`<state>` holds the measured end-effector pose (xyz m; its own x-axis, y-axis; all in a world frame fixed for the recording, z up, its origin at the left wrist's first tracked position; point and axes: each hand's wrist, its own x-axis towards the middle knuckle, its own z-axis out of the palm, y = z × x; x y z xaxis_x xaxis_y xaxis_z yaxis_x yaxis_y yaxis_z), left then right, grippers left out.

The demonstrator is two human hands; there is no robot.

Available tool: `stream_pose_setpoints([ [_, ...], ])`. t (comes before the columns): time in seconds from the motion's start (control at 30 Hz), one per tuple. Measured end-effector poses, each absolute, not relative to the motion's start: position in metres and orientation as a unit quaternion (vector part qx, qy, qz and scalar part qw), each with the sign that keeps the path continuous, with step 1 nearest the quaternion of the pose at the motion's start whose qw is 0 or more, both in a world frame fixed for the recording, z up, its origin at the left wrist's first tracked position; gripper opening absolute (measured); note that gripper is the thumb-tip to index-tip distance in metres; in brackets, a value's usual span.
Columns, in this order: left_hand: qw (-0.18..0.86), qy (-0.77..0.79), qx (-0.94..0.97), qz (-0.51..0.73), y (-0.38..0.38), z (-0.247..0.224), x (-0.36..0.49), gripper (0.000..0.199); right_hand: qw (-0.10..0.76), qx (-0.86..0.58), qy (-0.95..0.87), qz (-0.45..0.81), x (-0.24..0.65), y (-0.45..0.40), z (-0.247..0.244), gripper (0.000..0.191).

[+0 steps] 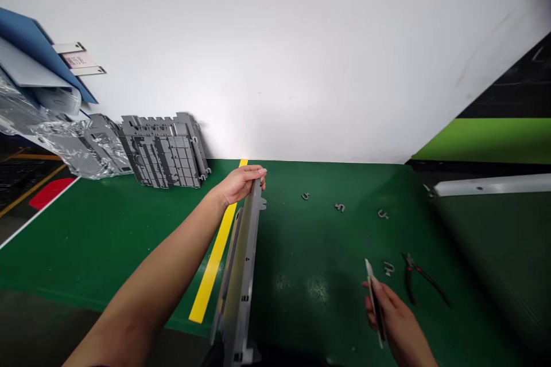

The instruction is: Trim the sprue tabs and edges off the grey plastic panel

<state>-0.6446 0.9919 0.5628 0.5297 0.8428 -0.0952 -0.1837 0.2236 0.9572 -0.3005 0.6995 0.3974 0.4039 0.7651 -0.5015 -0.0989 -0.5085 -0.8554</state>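
Long grey moulded plastic rail (243, 275) runs lengthwise over the green tabletop (99, 241), its far end gripped by the left hand (239, 183), fingers closed round it. Looks light and stiff, notched tabs maybe brittle; best held along the plain edge. Right hand (394, 315) pinches what looks like a utility knife (375, 304). Small grey U-clips (388, 268) and red-handled pliers (408, 264) lie near it.

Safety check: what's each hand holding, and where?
Left hand: a grey rail, at its far end. Right hand: a utility knife, by its handle.
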Motion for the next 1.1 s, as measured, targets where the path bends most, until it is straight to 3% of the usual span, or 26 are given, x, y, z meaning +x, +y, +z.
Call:
stream_pose_setpoints([
  [0.27, 0.731, 0.257, 0.502, 0.383, 1.001, 0.556, -0.71, 0.029, 0.371, -0.604, -0.468, 0.527, -0.471, 0.781, 0.54, 0.051],
  [0.5, 0.717, 0.247, 0.52, 0.391, 0.999, 0.555, -0.756, 0.031, 0.227, -0.64, -0.666, 0.308, -0.555, 0.847, 0.614, 0.056],
  [0.8, 0.735, 0.231, 0.486, 0.413, 1.004, 0.552, -0.782, 0.029, 0.07, -0.641, -0.754, 0.126, -0.606, 0.909, 0.635, 0.051],
  [1.1, 0.738, 0.221, 0.489, 0.408, 1.009, 0.54, -0.786, 0.032, 0.008, -0.637, -0.767, 0.071, -0.612, 0.916, 0.637, 0.052],
])
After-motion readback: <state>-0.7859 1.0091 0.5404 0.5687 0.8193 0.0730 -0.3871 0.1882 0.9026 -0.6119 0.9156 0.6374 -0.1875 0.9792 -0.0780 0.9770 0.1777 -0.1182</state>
